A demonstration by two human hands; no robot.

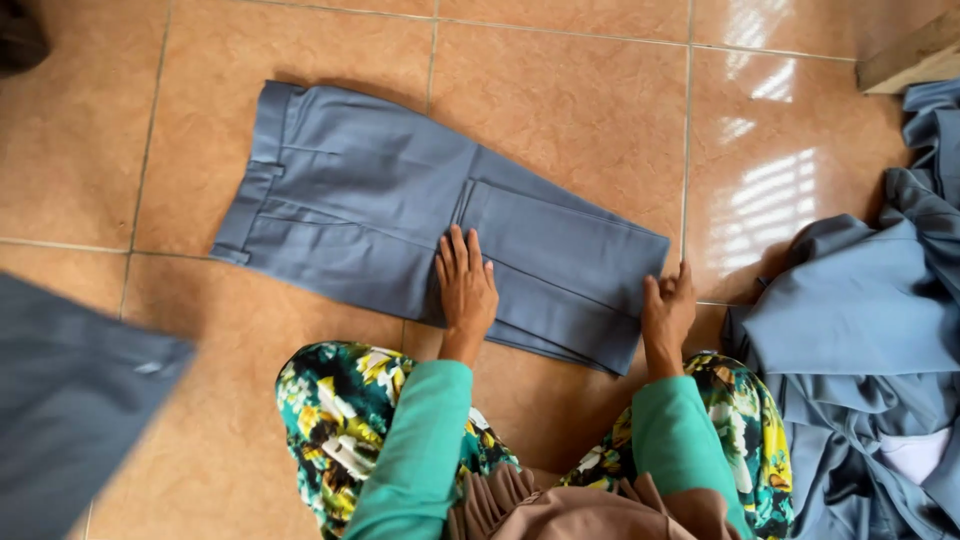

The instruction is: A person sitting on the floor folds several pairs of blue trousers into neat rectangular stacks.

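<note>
A pair of grey-blue trousers lies folded on the tan tiled floor, waistband at the left, legs doubled back at the right. My left hand presses flat on the middle of the folded legs, fingers together. At the right end, my right hand rests on the fold's lower corner, fingers touching the cloth edge. Both arms wear teal sleeves. My knees in floral fabric are just below the trousers.
A heap of grey-blue garments lies at the right, with a bit of white cloth in it. Another grey-blue piece fills the lower left. A wooden edge shows at the top right.
</note>
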